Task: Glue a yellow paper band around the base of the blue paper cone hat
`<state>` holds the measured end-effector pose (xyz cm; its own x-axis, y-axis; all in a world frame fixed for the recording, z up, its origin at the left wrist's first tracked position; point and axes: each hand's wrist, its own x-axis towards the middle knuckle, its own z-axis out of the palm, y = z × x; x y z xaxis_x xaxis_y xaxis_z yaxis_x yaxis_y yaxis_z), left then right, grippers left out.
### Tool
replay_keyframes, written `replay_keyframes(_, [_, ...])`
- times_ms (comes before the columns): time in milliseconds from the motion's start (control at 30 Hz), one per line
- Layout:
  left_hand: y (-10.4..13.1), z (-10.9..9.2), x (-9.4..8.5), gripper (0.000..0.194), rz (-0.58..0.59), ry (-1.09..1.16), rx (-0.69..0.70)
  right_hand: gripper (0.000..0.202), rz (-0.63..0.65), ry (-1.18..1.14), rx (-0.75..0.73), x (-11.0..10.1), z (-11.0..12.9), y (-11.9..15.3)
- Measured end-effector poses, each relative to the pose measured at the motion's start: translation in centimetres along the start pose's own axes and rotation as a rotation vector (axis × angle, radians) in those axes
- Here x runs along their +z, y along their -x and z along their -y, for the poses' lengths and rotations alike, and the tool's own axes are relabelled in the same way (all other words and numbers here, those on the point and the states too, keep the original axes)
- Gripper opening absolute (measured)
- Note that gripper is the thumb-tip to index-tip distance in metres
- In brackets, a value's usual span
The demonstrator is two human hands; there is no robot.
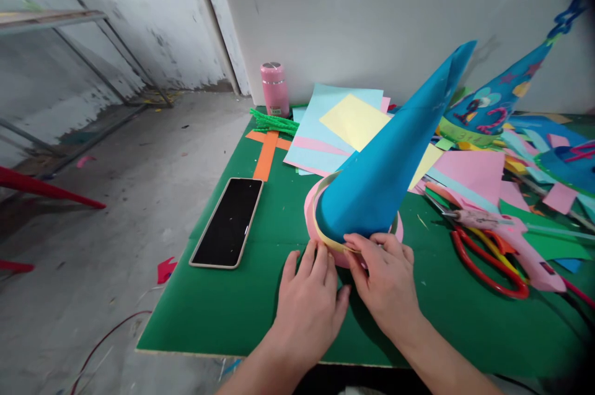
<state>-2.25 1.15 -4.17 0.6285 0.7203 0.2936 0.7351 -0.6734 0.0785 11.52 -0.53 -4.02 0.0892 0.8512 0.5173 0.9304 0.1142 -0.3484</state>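
A blue paper cone (pixel 372 178) stands tilted to the right, its tip up and away from me. Around its base runs a pale yellow paper strip (pixel 325 235), with a pink paper piece (pixel 310 212) under it on the green board. My right hand (pixel 388 277) pinches the strip at the cone's near edge between thumb and fingers. Beside it, my left hand (pixel 309 296) rests with fingers stretched out, the fingertips touching the pink paper and the strip's lower edge.
Left lies a phone (pixel 227 221). Behind are orange strips (pixel 266 156), green pipe cleaners (pixel 279 124), a pink bottle (pixel 275 88) and paper sheets (pixel 320 116). Right are red-handled scissors (pixel 488 280), a pink glue gun (pixel 515 234), paper scraps and a decorated cone hat (pixel 502 88).
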Motion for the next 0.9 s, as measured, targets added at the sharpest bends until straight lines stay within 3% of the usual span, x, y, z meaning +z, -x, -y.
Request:
replay_keyframes(500, [0.0, 0.0, 0.1, 0.038, 0.025, 0.005, -0.021, 0.016, 0.022, -0.032, -0.003, -0.1, -0.5, 0.3])
replay_keyframes(900, [-0.5, 0.2, -0.4, 0.037, 0.124, 0.027, -0.019, 0.018, 0.129, -0.051, -0.086, -1.6, -3.3, 0.3])
